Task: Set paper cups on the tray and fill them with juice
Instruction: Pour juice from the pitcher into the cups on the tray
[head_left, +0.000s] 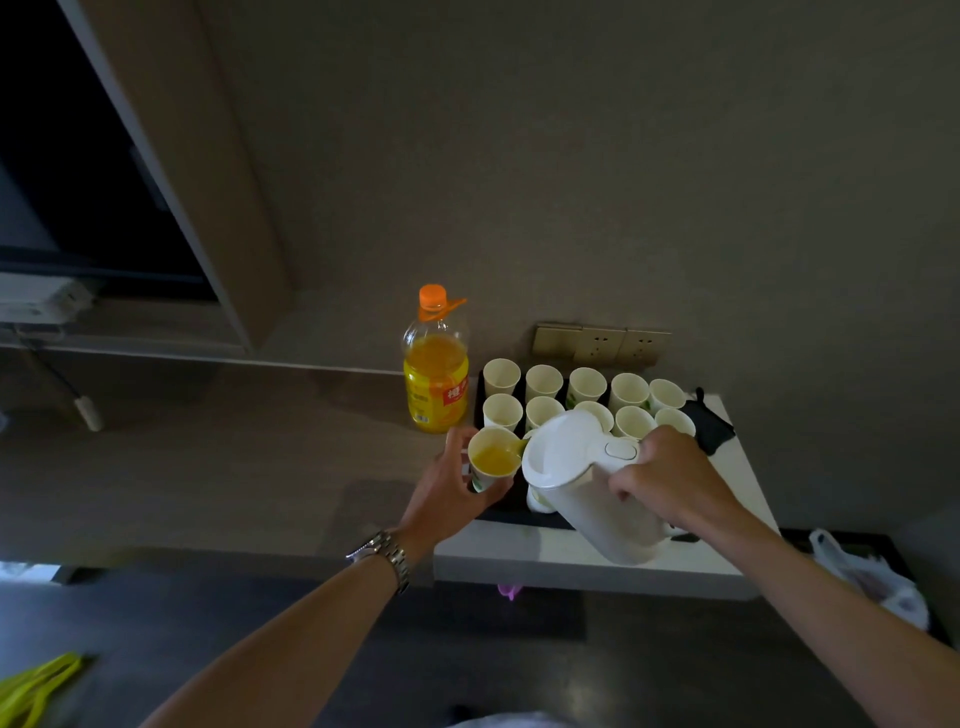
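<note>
Fingers (631, 486) grip one pitcher (587, 493); ten empty cups (587, 387).

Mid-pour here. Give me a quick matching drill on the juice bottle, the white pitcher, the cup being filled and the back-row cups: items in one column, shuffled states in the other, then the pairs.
Things:
1. juice bottle
2. white pitcher
3. cup in the left hand
4. back-row cups on the tray

States:
A. tilted, gripped by the right hand
B. upright, no juice showing inside
C. partly filled with orange juice
D. capped, standing left of the tray

Pairs: 1-D, 2-A, 3-C, 4-B
</note>
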